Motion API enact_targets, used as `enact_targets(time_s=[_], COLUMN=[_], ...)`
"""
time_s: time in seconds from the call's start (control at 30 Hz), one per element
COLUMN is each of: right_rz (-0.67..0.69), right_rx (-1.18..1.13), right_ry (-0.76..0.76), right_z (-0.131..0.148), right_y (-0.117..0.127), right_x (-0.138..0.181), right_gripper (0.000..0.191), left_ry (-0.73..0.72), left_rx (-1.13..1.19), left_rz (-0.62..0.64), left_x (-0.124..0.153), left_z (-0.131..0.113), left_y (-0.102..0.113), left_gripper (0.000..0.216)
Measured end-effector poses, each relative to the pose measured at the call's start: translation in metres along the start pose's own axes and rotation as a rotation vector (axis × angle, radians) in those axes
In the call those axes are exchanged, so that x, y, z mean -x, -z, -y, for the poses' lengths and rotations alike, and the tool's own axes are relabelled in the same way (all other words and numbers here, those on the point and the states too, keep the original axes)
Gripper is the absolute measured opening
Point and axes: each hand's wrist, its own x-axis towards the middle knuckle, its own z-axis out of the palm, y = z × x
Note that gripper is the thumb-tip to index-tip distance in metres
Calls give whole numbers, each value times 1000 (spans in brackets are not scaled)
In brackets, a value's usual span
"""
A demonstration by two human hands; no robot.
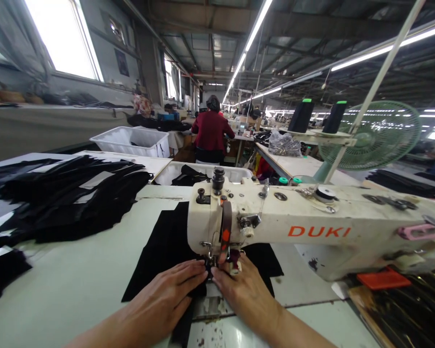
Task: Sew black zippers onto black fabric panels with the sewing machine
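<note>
A piece of black fabric (163, 246) lies flat on the pale green table under the head of a white DUKI sewing machine (275, 227). My left hand (166, 299) rests flat on the fabric, fingers stretched toward the needle. My right hand (242, 290) lies beside it on the right, its fingertips pressed on the cloth right at the presser foot (217, 261). The needle itself is hidden behind the machine head and my fingers.
A heap of black cut pieces (65, 193) covers the table's left. White plastic bins (134, 140) stand behind. A person in a red top (210, 133) sits at a far station. A green fan (373, 135) and black thread cones (300, 116) stand right.
</note>
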Motion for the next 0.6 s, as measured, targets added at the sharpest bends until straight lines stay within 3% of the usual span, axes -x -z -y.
enact_targets(time_s=[0.23, 0.43, 0.6], right_rz=[192, 158, 145], right_rx=[23, 24, 37], right_ry=[1, 5, 15], right_z=[-1, -3, -5], right_y=[-2, -6, -9], right_x=[3, 4, 6], right_gripper=[18, 19, 21], left_ry=[214, -21, -158], left_rx=[241, 102, -67], left_rz=[47, 59, 164], left_x=[6, 4, -4], left_z=[18, 17, 8], left_y=[-4, 0, 6], left_gripper=[40, 62, 66])
